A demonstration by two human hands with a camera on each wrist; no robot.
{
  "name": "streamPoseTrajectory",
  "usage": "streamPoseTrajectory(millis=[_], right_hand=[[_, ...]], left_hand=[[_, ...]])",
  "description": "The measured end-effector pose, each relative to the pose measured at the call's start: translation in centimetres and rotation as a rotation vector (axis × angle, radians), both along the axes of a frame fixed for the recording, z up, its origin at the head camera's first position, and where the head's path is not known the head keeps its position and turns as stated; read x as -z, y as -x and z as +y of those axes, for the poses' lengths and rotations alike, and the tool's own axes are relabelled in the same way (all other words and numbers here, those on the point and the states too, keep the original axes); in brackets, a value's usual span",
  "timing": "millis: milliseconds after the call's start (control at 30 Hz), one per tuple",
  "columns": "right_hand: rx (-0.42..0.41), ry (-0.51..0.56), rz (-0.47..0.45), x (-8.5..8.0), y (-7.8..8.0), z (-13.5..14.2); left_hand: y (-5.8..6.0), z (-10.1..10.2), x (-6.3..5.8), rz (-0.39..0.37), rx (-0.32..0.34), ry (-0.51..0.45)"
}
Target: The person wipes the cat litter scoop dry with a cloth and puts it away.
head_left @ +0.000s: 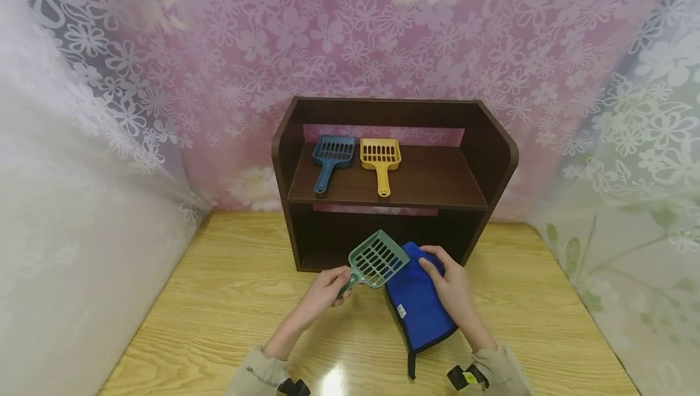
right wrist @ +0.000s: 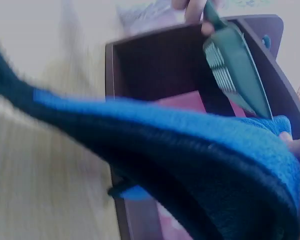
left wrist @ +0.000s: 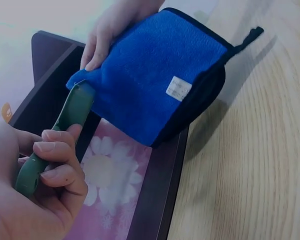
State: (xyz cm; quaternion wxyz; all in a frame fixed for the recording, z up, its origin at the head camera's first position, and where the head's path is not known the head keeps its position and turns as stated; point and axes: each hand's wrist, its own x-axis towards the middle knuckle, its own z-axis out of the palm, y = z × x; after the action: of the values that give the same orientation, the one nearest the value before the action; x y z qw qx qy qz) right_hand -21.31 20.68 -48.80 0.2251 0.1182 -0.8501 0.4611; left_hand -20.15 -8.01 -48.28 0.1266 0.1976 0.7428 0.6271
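In the head view my left hand [head_left: 326, 288] grips the handle of a green slotted litter scoop [head_left: 377, 257], its head tilted up in front of the shelf. My right hand [head_left: 451, 283] holds a blue cloth [head_left: 418, 305] with black edging, a white label and a hanging loop. One corner of the cloth touches the scoop's edge, as the left wrist view shows. In that view the left fingers [left wrist: 60, 150] curl round the scoop handle. The right wrist view shows the cloth draped below the scoop, covering much of the right hand.
A dark brown two-tier shelf [head_left: 388, 204] stands at the back of the wooden table [head_left: 219, 323]. On its upper board lie a blue scoop [head_left: 326, 171] and a yellow scoop [head_left: 381, 168]. Floral curtains [head_left: 246, 50] hang behind and at both sides.
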Motion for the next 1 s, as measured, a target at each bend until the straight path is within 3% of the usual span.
streamPoseTrajectory(millis=[167,300,467,633,767,1000], right_hand=[[-0.021,0.240,-0.212,-0.2,-0.2,-0.7],[-0.003,0.377,-0.317,-0.6,-0.1,-1.5],[-0.003,0.481,-0.328,-0.5,0.5,-1.8],[-0.023,0.501,-0.338,-0.4,0.6,-1.8],[-0.023,0.509,-0.345,-0.3,0.6,-1.8],[-0.074,0.513,-0.360,0.1,0.0,-1.2]], left_hand=[[-0.1,0.8,0.1,-0.012,0.027,-0.006],[-0.3,1.5,0.0,-0.027,0.088,-0.009],[-0.4,1.9,0.1,-0.067,0.155,-0.012],[-0.4,2.0,0.4,-0.182,0.184,-0.062],[-0.4,1.9,0.5,-0.248,0.183,-0.095],[0.1,1.3,0.3,-0.238,0.123,-0.128]])
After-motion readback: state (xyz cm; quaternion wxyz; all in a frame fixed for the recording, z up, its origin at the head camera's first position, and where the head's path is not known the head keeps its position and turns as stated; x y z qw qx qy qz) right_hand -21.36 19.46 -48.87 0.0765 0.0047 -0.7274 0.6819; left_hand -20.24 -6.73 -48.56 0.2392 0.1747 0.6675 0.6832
